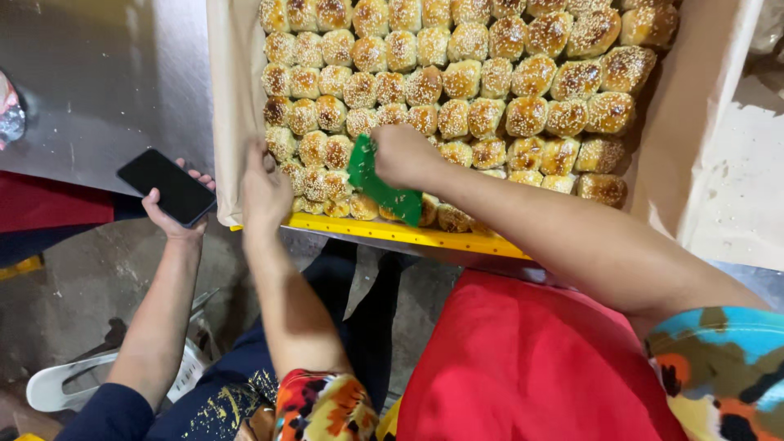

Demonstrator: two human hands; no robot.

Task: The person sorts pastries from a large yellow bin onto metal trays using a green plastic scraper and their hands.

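Note:
A yellow tray (pixel 392 232) lined with brown paper holds several rows of golden sesame buns (pixel 457 77). My right hand (pixel 402 155) grips a green plastic scraper (pixel 380 186), its blade pushed down among the buns at the tray's near edge. My left hand (pixel 264 186) rests flat on the paper lining at the tray's near left corner, fingers touching the nearest buns (pixel 313 181).
Another person's hand (pixel 175 214) holds a black phone (pixel 167 186) just left of the tray. A steel table surface (pixel 106 73) lies beyond it. A white sandal (pixel 73 384) sits on the concrete floor below. My red apron (pixel 523 359) fills the lower middle.

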